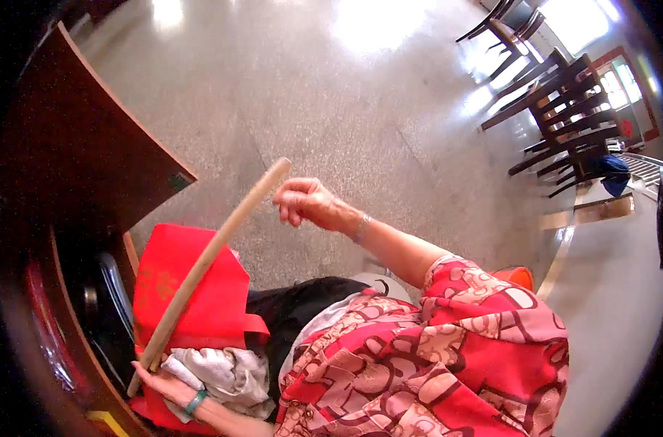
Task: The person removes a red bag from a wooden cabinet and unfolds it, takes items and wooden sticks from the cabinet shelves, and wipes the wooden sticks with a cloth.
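Note:
My left hand (167,382), with a green bangle at its wrist, grips the lower end of a long pale wooden rod (216,246). The rod slants up to the right across a red fabric bag (200,311) with a strap and faint gold writing. Crumpled whitish cloth (227,374) lies beside this hand, against the bag. Near the rod's upper end is my right hand (307,202), fingers loosely curled and a little apart, holding nothing that I can see. It looks just clear of the rod. A bracelet (362,228) circles that wrist.
A dark wooden cabinet door (91,131) stands swung out at left; beneath it are dim shelves with objects (115,289). Below me are dark trousers (309,295) and speckled floor (331,120). Wooden chairs (571,104) stand at upper right. An orange container (517,277) shows behind my sleeve.

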Motion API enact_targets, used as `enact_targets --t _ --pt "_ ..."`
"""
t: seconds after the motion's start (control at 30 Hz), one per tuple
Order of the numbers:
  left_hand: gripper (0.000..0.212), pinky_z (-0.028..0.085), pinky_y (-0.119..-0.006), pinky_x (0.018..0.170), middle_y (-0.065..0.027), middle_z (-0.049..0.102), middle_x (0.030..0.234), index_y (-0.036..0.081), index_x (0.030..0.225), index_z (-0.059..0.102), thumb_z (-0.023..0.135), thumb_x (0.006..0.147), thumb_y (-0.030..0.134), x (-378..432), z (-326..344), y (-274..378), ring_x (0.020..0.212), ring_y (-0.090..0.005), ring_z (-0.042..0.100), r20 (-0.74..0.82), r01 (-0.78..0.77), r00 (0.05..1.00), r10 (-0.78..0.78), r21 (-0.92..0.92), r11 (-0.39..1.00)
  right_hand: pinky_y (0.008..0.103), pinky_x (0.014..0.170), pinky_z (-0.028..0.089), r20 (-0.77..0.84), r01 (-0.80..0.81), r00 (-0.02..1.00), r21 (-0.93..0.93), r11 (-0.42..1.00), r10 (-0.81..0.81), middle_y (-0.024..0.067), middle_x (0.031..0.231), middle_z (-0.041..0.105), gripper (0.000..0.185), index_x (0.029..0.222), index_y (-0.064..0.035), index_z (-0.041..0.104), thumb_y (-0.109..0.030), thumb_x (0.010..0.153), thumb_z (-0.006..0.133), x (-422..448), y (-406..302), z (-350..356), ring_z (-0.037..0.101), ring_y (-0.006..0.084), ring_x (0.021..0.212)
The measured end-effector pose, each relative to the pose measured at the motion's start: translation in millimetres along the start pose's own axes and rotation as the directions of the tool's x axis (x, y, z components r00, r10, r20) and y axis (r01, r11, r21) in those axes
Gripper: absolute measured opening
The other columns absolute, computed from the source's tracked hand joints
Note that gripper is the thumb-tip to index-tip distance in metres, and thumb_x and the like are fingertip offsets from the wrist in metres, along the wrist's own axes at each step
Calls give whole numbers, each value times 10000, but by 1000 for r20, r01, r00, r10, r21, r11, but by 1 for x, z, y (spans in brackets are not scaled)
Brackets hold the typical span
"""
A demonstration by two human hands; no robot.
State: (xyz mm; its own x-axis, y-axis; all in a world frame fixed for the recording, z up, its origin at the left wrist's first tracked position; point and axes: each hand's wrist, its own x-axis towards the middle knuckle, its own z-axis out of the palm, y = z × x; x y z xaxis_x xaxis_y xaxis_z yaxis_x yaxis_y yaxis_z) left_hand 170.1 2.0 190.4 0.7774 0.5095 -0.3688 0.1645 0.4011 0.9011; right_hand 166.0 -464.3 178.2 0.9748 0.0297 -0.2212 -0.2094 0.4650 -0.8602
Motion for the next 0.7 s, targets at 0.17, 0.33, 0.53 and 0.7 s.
enact_targets --t 0.17,0.33,0.53,0.7 --pt "580 228 -393 1071 -129 322 1401 92 1349 364 394 897 454 3 -11 -4 1267 -265 334 76 -102 992 96 77 992 253 558 486 215 -112 959 -307 945 183 47 731 619 252 934 -15 617 -245 833 633 -9 15 35 574 110 609" --pt "387 373 -361 937 -75 562 1098 71 1087 549 499 879 393 -18 20 -6 999 -200 511 -5 -107 994 107 -99 989 249 596 486 216 -121 947 -443 888 237 72 790 639 223 940 24 632 -170 830 625 -19 -5 81 581 106 664" --pt "370 525 -321 608 -55 626 850 81 961 579 597 824 425 -38 27 7 682 -174 583 152 164 981 -124 -285 945 276 661 490 503 140 849 -515 846 166 59 844 623 251 987 30 597 -172 842 634 -8 -1 160 579 124 745" --pt "347 507 -336 716 -36 602 889 90 985 567 536 864 414 -30 12 6 757 -178 577 114 35 993 -16 -167 985 374 610 500 696 638 695 -713 290 180 205 807 622 718 1215 -2 447 -471 725 682 -12 21 223 625 286 704"
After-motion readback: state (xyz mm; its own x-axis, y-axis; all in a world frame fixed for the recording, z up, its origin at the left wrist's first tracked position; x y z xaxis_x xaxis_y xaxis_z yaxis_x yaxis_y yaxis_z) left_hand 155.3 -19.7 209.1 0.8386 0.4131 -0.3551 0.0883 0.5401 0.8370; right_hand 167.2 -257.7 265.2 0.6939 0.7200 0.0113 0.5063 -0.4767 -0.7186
